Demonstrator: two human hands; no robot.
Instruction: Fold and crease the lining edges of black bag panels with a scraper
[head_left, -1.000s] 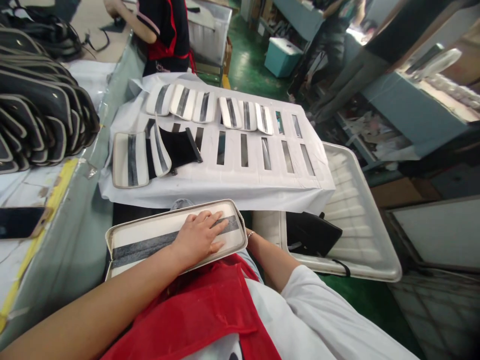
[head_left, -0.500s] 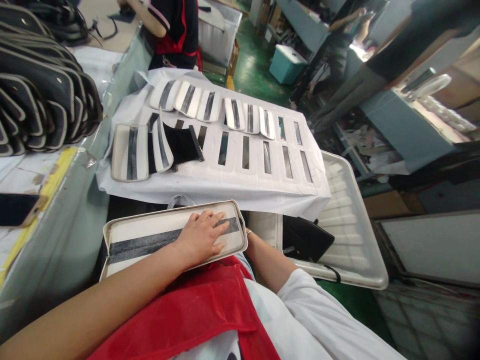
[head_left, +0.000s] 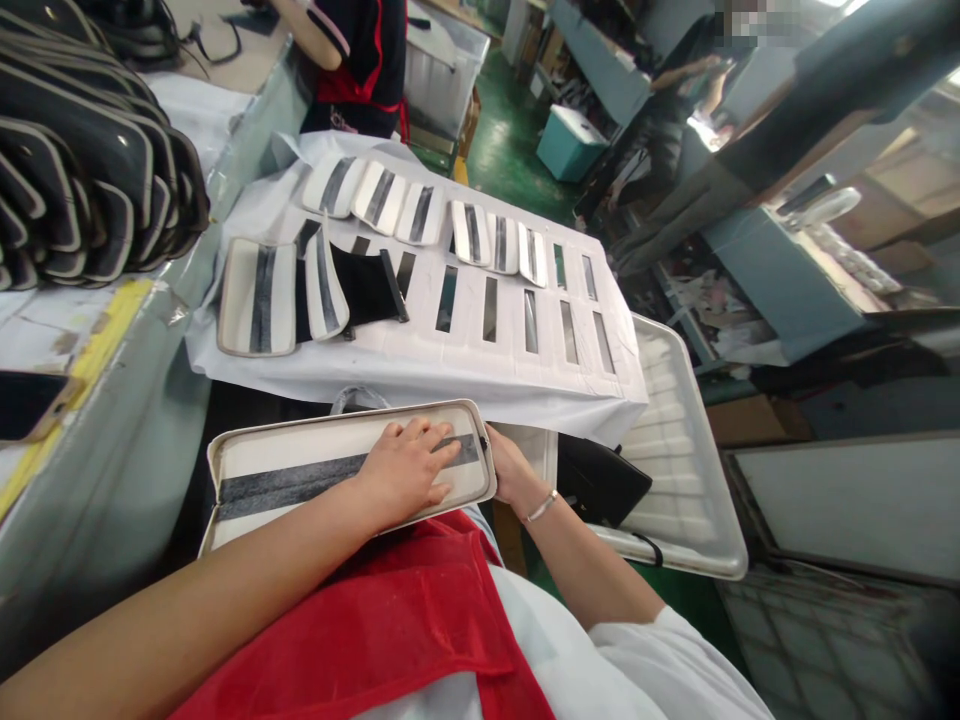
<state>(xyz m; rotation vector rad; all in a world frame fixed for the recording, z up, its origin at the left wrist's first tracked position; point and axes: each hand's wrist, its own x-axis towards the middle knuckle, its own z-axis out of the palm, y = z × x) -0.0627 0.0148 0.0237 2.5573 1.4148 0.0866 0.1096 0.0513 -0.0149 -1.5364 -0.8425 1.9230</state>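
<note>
An opened white case point(head_left: 300, 462) with a grey strip down its middle lies across my lap over a red apron. My left hand point(head_left: 409, 468) rests flat on its right half, fingers stretched over the strip. My right hand point(head_left: 508, 468) grips the case's right end at the rim, its fingers mostly hidden behind it.
A white-covered table point(head_left: 450, 360) ahead holds several open white cases point(head_left: 259, 297) and a template with slots. A white tray point(head_left: 675, 440) with a black case point(head_left: 600, 480) sits at my right. Black cases point(head_left: 90, 180) are stacked left. Another person point(head_left: 352, 60) works beyond.
My right hand has come up from beneath the case to its right end. My left hand stays on the case. The view has shifted slightly.
</note>
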